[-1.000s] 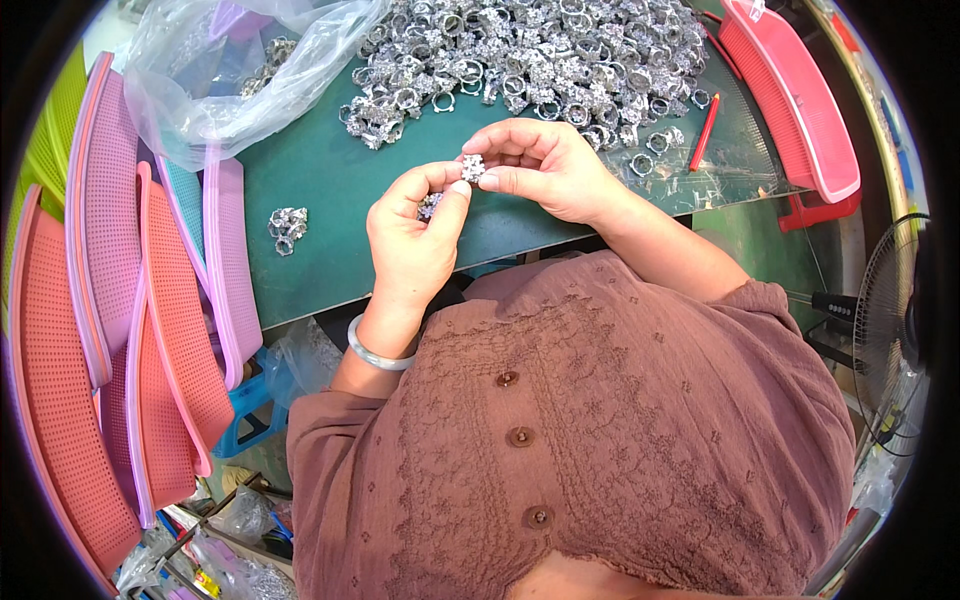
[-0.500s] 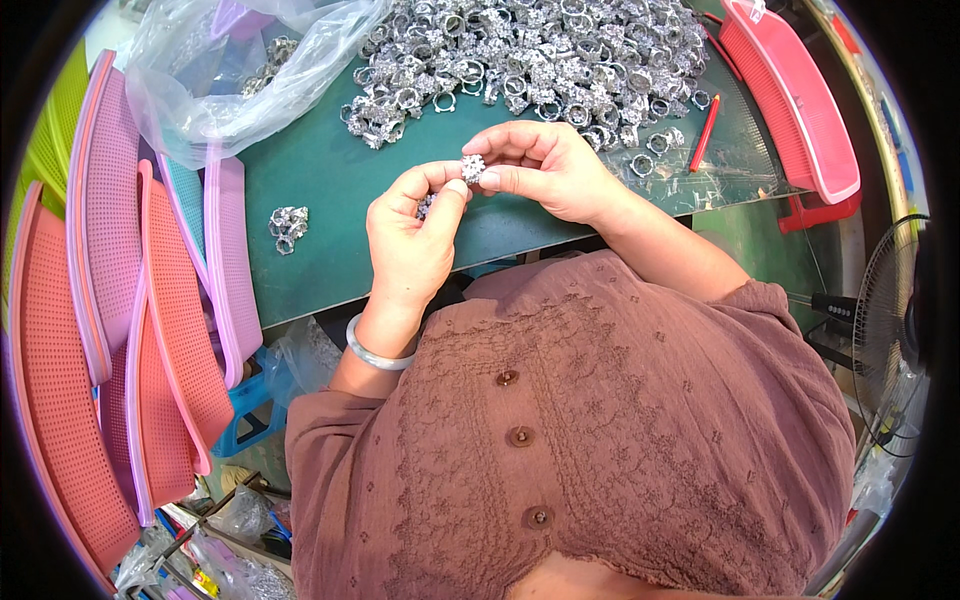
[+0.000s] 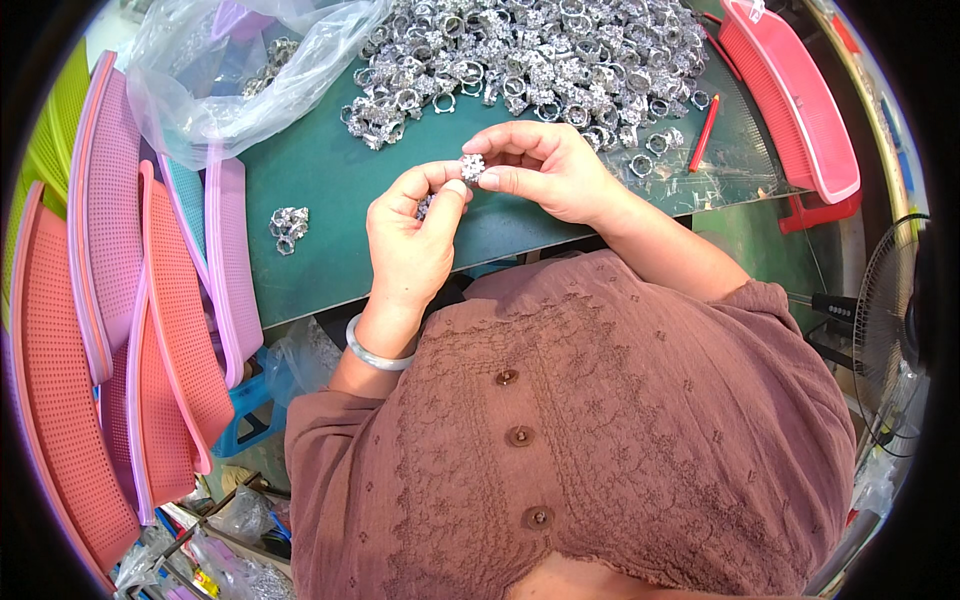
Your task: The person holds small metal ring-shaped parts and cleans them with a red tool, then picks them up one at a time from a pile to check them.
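Silver flower-topped metal ring (image 3: 472, 166) sits pinched between both hands above the green surface's (image 3: 320, 200) near edge: left hand (image 3: 412, 238) and right hand (image 3: 545, 172) closed on it by fingertips; best kept steady, clear of the ring pile (image 3: 530, 55)

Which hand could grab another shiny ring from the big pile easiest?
Probably the right hand: it sits closest to the big pile of rings. The left hand is nearer the body.
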A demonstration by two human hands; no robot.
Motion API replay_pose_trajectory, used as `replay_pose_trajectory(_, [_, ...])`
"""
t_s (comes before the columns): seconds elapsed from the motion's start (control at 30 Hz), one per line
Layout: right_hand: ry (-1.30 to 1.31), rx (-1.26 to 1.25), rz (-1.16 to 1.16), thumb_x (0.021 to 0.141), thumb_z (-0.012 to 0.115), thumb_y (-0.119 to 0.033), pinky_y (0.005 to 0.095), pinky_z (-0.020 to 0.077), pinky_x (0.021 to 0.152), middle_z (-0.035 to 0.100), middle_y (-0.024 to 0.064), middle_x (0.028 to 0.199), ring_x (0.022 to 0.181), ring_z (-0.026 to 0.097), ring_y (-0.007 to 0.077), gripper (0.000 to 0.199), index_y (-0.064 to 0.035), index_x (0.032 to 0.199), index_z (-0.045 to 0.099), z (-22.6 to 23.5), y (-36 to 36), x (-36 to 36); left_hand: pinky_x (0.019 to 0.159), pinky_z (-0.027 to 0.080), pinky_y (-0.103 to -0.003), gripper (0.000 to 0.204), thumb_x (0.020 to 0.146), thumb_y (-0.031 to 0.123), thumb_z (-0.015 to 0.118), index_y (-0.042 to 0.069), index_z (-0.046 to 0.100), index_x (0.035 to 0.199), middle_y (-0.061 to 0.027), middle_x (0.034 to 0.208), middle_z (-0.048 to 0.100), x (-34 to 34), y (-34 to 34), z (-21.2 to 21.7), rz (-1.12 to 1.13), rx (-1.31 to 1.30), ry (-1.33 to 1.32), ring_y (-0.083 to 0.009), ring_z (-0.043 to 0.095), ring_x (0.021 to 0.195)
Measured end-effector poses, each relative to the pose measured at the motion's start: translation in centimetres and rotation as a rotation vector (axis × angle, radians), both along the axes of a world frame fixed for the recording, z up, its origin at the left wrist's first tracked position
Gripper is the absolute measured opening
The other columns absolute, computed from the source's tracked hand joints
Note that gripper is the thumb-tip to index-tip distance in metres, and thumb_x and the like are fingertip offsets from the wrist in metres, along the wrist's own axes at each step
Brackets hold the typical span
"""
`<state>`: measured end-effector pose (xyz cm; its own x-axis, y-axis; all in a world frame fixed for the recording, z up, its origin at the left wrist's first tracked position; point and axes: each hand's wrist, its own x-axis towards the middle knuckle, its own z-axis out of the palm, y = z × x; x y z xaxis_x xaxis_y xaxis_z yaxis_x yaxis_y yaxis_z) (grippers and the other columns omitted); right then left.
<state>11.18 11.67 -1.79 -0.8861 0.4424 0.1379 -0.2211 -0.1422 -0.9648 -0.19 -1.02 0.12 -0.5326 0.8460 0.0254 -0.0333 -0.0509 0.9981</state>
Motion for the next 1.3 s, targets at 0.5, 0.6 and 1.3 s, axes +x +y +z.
replay_pose_trajectory(0.5, [0.099, 0.446, -0.113, 0.076, 0.060, 0.001, 0.0244, 0.0452, 0.074, 0.055, 0.0056, 0.094, 0.083, 0.054, 0.0114, 0.029, -0.0010, 0.104, 0.055, 0.2, 0.3, -0.1, 0.055, 0.040, -0.021, 0.019, 0.088, 0.017, 0.050, 0.001, 0.056, 0.097, -0.0032, 0.077, 0.056, -0.6, 0.4, -1.0, -0.080, 0.017, -0.433, -0.0101, 0.050, 0.065])
replay_pose_trajectory(0.6, [0.053, 0.422, -0.127, 0.078, 0.059, 0.001, 0.0247, 0.0447, 0.076, 0.054, 0.0064, 0.096, 0.086, 0.053, 0.0117, 0.028, -0.0010, 0.106, 0.054, 0.3, 0.5, 0.1, 0.057, 0.041, -0.022, 0.022, 0.089, 0.018, 0.048, 0.000, 0.055, 0.099, -0.0045, 0.078, 0.055, -1.2, 0.2, -1.0, -0.132, 0.034, -0.647, -0.0123, 0.050, 0.068])
replay_pose_trajectory(1.3, [-0.338, 1.841, -0.351, 0.066, 0.054, -0.013, 0.0326, 0.0338, 0.077, 0.051, 0.0024, 0.071, 0.078, 0.049, 0.0182, 0.008, -0.0116, 0.070, 0.061, 1.1, 3.7, -5.7, 0.061, 0.046, -0.032, 0.034, 0.085, 0.028, 0.042, 0.000, 0.057, 0.097, -0.0166, 0.097, 0.056, -2.9, -0.9, -2.1, -0.254, 0.161, -0.997, -0.0266, 0.055, 0.082])
